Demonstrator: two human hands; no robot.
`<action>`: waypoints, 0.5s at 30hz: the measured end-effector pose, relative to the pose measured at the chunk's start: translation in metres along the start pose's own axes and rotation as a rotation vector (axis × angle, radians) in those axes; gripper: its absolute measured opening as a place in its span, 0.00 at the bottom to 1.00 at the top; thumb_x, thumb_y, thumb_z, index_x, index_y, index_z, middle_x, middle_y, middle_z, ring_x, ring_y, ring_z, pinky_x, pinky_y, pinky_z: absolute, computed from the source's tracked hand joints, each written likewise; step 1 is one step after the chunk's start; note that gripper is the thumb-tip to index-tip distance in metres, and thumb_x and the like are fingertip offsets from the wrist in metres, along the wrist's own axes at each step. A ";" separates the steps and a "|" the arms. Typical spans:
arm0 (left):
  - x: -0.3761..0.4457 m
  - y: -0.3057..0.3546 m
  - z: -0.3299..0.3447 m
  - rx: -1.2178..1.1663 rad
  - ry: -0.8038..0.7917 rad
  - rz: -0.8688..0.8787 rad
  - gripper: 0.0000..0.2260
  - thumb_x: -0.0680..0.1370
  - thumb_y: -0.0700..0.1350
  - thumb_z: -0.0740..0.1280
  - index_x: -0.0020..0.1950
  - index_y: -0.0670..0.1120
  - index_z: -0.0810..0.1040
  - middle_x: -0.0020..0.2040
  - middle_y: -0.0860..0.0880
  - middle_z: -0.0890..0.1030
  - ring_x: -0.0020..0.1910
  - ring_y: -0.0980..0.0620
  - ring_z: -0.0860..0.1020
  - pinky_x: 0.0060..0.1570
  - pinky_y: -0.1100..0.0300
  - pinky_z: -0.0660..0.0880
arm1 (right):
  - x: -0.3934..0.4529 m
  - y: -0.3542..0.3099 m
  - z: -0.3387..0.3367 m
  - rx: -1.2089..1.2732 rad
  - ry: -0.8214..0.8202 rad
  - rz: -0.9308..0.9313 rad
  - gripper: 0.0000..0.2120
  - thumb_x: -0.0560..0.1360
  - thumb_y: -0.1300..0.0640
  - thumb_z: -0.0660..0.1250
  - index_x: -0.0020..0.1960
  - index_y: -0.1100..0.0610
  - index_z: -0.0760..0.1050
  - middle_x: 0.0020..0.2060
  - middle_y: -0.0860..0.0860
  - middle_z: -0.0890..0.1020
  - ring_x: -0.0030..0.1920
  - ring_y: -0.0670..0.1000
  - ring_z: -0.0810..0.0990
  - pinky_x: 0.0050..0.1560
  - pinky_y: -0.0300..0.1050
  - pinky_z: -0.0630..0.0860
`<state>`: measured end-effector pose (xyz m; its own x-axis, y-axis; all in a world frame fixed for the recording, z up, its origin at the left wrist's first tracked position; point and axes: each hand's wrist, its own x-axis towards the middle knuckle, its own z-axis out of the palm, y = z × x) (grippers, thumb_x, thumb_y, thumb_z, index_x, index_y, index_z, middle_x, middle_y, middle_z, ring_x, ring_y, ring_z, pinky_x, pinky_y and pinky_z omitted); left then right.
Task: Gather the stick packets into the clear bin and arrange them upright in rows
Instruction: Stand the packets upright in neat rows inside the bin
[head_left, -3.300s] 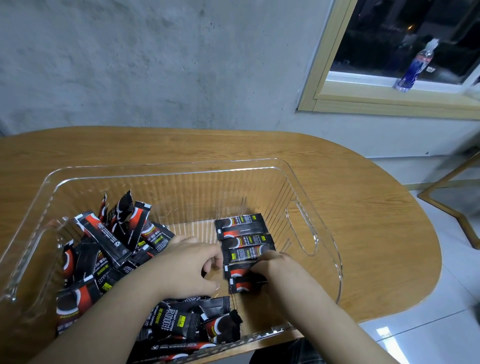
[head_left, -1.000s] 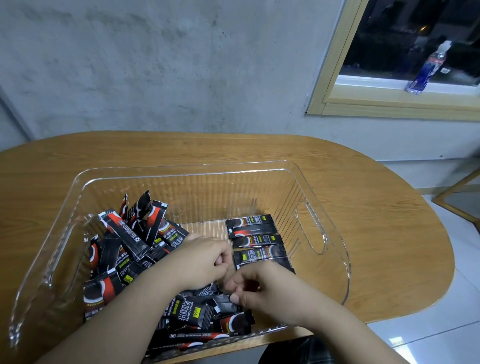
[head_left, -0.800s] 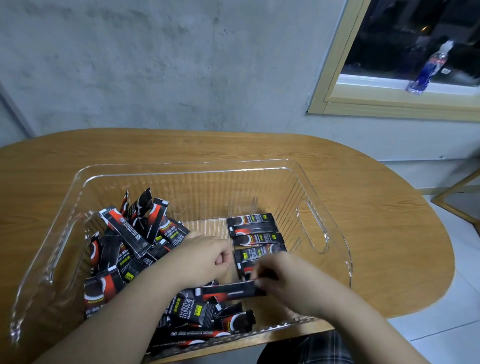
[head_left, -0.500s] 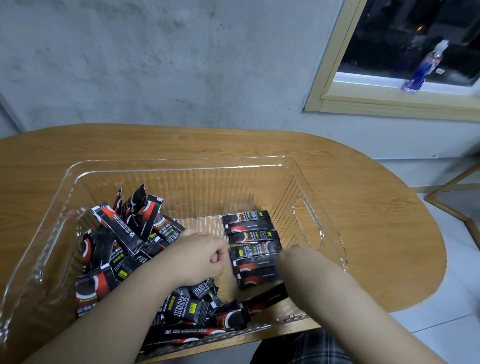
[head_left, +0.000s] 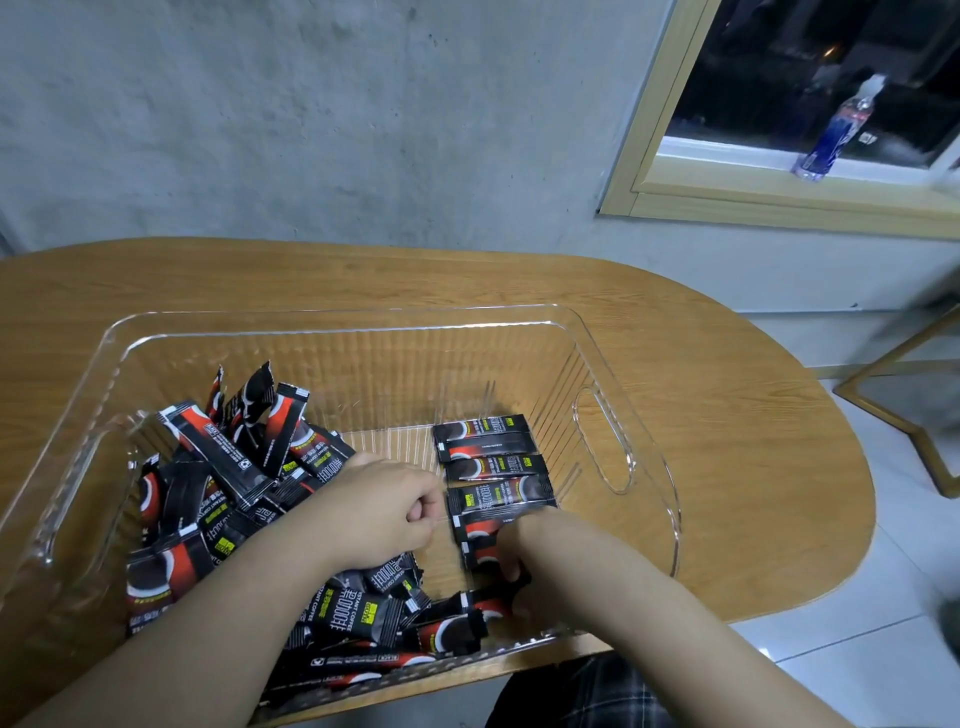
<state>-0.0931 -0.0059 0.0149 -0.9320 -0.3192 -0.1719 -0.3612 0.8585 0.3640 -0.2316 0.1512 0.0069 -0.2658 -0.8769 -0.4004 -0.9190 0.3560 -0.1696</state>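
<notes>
The person is working through the arranging step: every stick packet in view is already lying inside the clear ribbed plastic bin on the oval wooden table, so what remains is sorting the heap into rows.

The right hand is reaching down at about 5 o'clock from the bin's centre, its wrist hiding most of the fingers. They seem to be curling around a black-and-red stick packet at the near end of the row, but I cannot tell for sure whether it is gripping or only touching. The left hand is sitting near the centre with fingers curled in, knuckles just beside the row; whether it is pinching anything I cannot tell.

The neat row of black-and-red packets is running from centre toward 1 o'clock, the packets lying flat side by side, each long axis pointing 3 to 9 o'clock. The loose heap of packets is filling the 9 o'clock side and spilling round to 6 o'clock, with axes pointing every way.

Next, I judge, the packet under the right hand needs turning parallel with the row and tucking against its nearest member. Since the row is lying flat rather than upright, standing it up will likely be needed later.
</notes>
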 end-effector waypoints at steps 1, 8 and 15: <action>0.000 0.000 0.000 0.004 0.000 0.000 0.09 0.78 0.48 0.62 0.38 0.56 0.70 0.36 0.59 0.73 0.39 0.63 0.70 0.65 0.63 0.55 | -0.005 -0.006 -0.009 0.000 -0.007 -0.006 0.13 0.69 0.53 0.69 0.54 0.46 0.77 0.45 0.46 0.80 0.41 0.48 0.76 0.43 0.44 0.76; 0.000 0.000 0.000 -0.008 0.009 0.008 0.08 0.78 0.49 0.62 0.38 0.56 0.70 0.36 0.59 0.73 0.41 0.62 0.71 0.64 0.63 0.55 | -0.025 -0.032 -0.038 0.153 0.062 -0.103 0.07 0.75 0.54 0.67 0.52 0.54 0.79 0.45 0.50 0.81 0.41 0.48 0.75 0.43 0.39 0.71; 0.000 0.000 0.001 0.003 0.030 0.010 0.09 0.77 0.50 0.62 0.37 0.57 0.70 0.36 0.59 0.73 0.40 0.64 0.70 0.64 0.62 0.57 | -0.034 -0.052 -0.043 0.503 -0.096 -0.219 0.07 0.72 0.50 0.72 0.48 0.53 0.82 0.35 0.41 0.79 0.36 0.36 0.75 0.39 0.26 0.67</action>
<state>-0.0931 -0.0055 0.0141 -0.9362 -0.3219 -0.1408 -0.3514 0.8630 0.3629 -0.1873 0.1486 0.0675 -0.0353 -0.9227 -0.3840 -0.6911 0.3000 -0.6575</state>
